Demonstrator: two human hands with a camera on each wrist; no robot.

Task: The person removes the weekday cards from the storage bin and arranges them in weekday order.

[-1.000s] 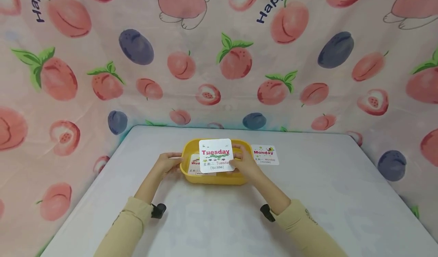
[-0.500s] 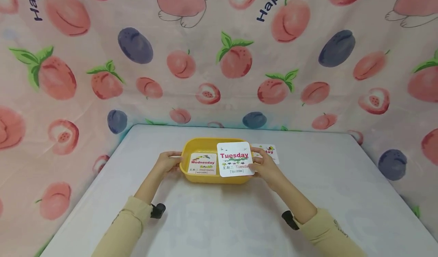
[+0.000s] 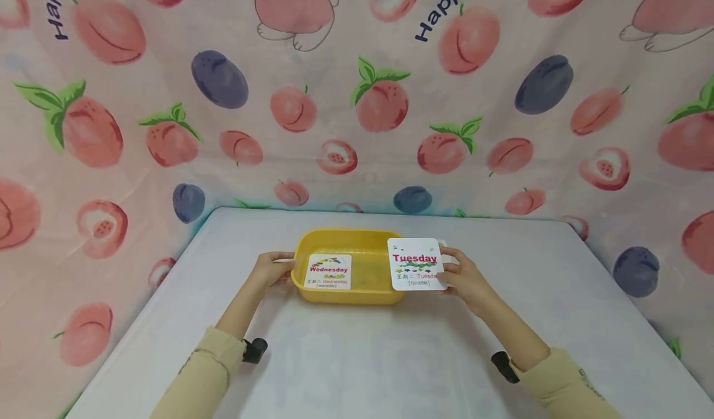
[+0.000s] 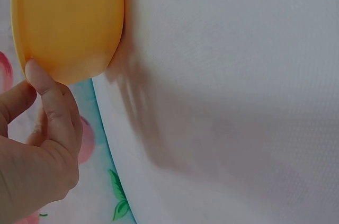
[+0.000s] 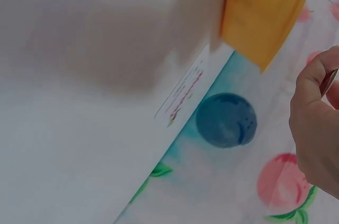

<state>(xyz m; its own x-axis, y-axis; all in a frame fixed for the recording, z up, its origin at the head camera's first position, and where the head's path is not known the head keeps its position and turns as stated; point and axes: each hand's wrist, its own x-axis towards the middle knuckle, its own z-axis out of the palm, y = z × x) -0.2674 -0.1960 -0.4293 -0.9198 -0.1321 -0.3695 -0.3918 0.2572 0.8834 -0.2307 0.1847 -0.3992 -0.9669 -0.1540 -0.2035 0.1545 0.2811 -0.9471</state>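
Observation:
My left hand (image 3: 271,271) pinches the left rim of a yellow plastic basin (image 3: 351,297); the left wrist view shows thumb and finger meeting at its edge. A card printed "Wednesday" (image 3: 328,273) lies inside the basin on the left. Over the basin's right end, my right hand (image 3: 470,284) holds up a white "Tuesday" card (image 3: 415,264) by its right edge. From the right wrist only a thin dark edge of that card shows between the fingers. A "Monday" card (image 5: 183,89) lies flat on the table, almost wholly hidden behind the held card in the head view.
A white-covered table (image 3: 357,363) spreads around the basin. Behind and beside it hangs a cloth (image 3: 357,109) printed with peaches and dark plums. A black strap device (image 3: 255,350) sits at the left wrist, another (image 3: 504,367) at the right.
My right hand has carried the Tuesday card rightward, from above the basin's middle to its right end. The Wednesday card has come fully into sight and the Monday card is covered. My left hand stays put.

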